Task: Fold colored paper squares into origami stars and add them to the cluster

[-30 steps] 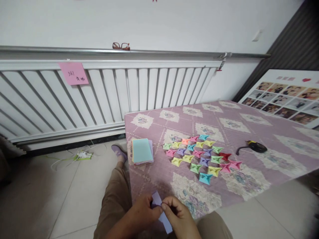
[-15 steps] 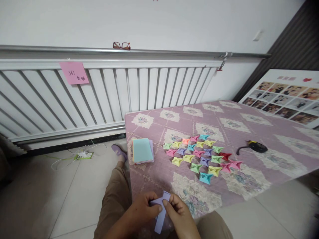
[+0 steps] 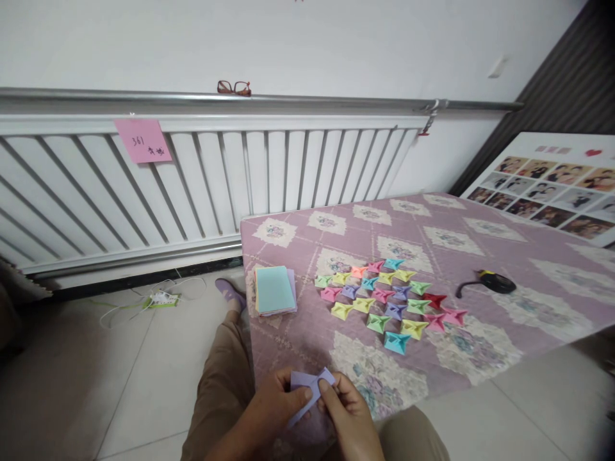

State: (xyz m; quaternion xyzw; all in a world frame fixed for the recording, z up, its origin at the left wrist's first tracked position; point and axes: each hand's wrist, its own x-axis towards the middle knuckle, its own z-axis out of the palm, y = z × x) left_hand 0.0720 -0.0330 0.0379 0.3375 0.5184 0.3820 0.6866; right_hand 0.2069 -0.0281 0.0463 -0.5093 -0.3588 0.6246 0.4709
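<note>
A folded purple paper is held between both hands at the near edge of the table. My left hand pinches its left part, thumb on top. On the right side, my right hand grips the paper's other part between thumb and fingers. Beyond the hands, several small folded paper pieces in pink, yellow, green, blue, purple and red stand in loose rows. A stack of square paper sheets, light blue on top, lies near the table's left edge.
The table has a purple floral cloth. A black tape measure lies on its right part. Behind stand a white radiator and a photo board. Glasses rest on the pipe. A power strip is on the floor.
The purple paper has changed shape: its long strip pointing down has been turned, and a wider face now shows at the left. Both hands still hold it, the right thumb slightly higher.
</note>
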